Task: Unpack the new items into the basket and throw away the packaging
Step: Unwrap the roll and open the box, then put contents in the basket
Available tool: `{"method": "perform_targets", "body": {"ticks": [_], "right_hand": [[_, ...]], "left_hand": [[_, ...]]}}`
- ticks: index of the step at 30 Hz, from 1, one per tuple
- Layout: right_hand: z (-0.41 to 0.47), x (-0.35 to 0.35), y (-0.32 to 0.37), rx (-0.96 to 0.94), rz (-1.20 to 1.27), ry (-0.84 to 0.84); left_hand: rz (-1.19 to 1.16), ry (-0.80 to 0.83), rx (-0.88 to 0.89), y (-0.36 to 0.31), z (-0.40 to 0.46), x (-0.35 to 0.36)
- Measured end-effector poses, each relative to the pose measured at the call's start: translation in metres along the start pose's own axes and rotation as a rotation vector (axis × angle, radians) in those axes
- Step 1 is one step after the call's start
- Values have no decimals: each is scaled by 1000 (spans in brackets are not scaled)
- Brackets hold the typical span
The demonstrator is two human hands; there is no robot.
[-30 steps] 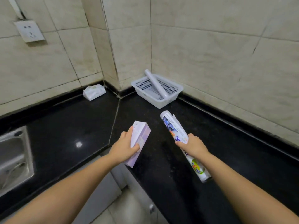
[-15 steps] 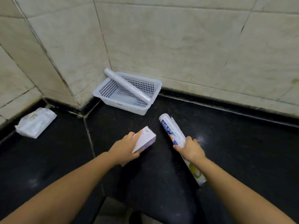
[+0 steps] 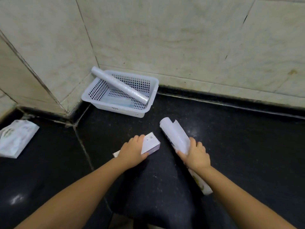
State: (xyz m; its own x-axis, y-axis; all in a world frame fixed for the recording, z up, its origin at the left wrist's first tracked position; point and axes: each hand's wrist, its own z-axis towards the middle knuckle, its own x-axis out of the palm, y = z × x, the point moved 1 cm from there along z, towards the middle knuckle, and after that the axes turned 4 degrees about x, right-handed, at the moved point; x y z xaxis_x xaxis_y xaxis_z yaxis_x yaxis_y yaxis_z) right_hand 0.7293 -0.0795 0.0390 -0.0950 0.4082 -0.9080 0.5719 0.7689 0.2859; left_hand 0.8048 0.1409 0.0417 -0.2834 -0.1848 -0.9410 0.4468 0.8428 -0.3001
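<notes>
A white perforated basket sits in the corner of the black counter, with a clear plastic roll leaning across it and a flat packet on its floor. My left hand grips a pale lilac box lying on the counter. My right hand holds a rolled printed paper wrapper with a loose white flap; its lower end shows beyond my wrist.
A white soft pack of wipes lies on the counter at the far left. Tiled walls close the corner behind the basket. The black counter stretches to the right, and its front edge is just below my forearms.
The view has shifted closer toward the corner. The wrapper has turned in my right hand, so its white flap now faces up. The box has come down flatter onto the counter.
</notes>
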Motion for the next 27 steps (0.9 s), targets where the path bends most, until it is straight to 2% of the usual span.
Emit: {"method": "perform_targets", "body": {"ticks": [3, 5, 10, 13, 19, 27], "right_hand": [[1, -28, 13, -105, 63, -73], [-1, -51, 25, -205, 190, -79], [-17, -93, 50, -370, 604, 162], [-23, -106, 55, -389, 735, 187], [-31, -125, 60, -451, 761, 280], [-28, -145, 58, -541, 758, 350]], "left_hand": [[-130, -97, 53, -16, 5, -21], [-183, -159, 126, -27, 6, -38], [-217, -303, 322, -51, 5, -71], [-188, -371, 360, -58, 6, -82], [-261, -454, 386, -80, 7, -101], [-230, -460, 459, -79, 8, -120]]}}
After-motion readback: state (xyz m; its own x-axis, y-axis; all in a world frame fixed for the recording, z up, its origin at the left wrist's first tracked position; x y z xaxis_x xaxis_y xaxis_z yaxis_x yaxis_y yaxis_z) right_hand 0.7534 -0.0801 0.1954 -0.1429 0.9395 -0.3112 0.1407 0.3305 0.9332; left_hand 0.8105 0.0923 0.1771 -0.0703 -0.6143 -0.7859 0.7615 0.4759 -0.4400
